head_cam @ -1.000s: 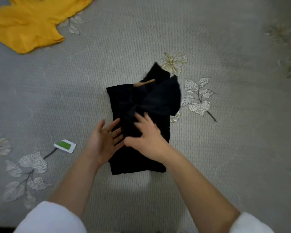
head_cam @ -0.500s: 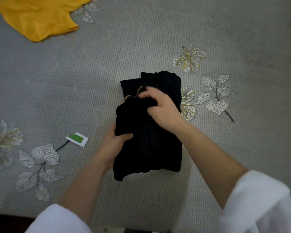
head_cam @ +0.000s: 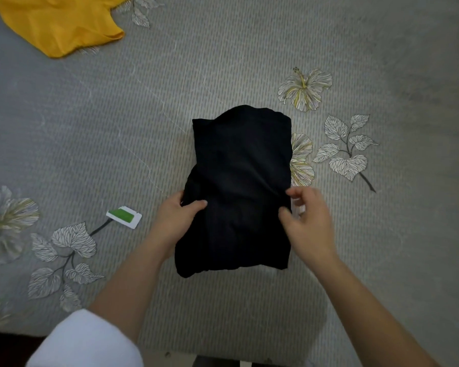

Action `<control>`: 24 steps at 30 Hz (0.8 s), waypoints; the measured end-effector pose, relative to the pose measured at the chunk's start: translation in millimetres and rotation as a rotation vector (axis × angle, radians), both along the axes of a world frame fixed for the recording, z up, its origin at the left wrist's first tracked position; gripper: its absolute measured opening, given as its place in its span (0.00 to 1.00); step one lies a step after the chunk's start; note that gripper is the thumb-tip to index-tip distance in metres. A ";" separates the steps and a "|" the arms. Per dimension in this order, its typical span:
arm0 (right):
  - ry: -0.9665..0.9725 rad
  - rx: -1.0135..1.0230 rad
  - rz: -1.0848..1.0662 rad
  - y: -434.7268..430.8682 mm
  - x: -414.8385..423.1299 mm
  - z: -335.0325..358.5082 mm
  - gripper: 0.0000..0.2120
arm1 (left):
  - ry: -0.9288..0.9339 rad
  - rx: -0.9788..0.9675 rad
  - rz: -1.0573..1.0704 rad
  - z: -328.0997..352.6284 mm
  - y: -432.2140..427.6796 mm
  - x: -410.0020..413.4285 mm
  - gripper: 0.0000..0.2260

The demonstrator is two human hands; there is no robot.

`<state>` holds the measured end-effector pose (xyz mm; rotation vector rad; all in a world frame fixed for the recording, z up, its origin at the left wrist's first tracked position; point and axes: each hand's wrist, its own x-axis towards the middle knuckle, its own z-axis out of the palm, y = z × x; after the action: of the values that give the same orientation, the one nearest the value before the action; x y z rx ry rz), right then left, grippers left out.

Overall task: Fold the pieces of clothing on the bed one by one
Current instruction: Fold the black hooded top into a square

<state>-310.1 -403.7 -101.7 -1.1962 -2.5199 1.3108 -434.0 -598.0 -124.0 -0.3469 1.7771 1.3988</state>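
The left hand (head_cam: 174, 221) is gripping the one folded black garment (head_cam: 239, 186) by its left edge, thumb on top. The right hand (head_cam: 309, 225) is curling at the right edge, blurred; I cannot tell its grip. The garment is lying between them, reaching toward 12 o'clock. One green-and-white tag (head_cam: 123, 217) is lying at 9 o'clock, one yellow garment (head_cam: 56, 22) at 11.

Bed (head_cam: 223, 62), with a grey ribbed cover printed with pale flowers and leaves, is carrying three items. Black garment (head_cam: 239, 186) is lying folded in a compact oblong near the middle, partly covering one printed flower. Yellow garment (head_cam: 56, 22) is lying at the far left, running out of view. White-and-green tag (head_cam: 123, 217) is lying left of the black garment, apart from it.
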 end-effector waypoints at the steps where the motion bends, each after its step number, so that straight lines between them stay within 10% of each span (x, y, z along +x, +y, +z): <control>1: -0.034 0.036 0.005 -5.4 11.8 -4.3 0.18 | -0.014 0.008 0.014 1.1 2.5 -0.7 0.06; 6: -0.072 0.241 -0.002 -30.5 34.6 -14.4 0.34 | -0.044 0.089 0.003 11.2 8.8 1.1 0.07; 12: -0.063 0.427 0.633 -42.3 49.3 -24.3 0.37 | -0.025 0.029 -0.027 17.6 19.0 0.8 0.15; 21: 0.149 0.477 0.471 4.7 70.1 -15.4 0.06 | -0.221 0.326 0.076 22.4 22.3 3.5 0.22; 24: 0.082 0.527 0.565 14.0 84.6 -17.0 0.06 | -0.092 0.033 -0.038 11.7 17.8 16.5 0.15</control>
<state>-225.5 -389.7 -118.7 -0.3341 -2.9709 0.6332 -417.5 -580.2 -112.3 -0.3528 1.6761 1.3620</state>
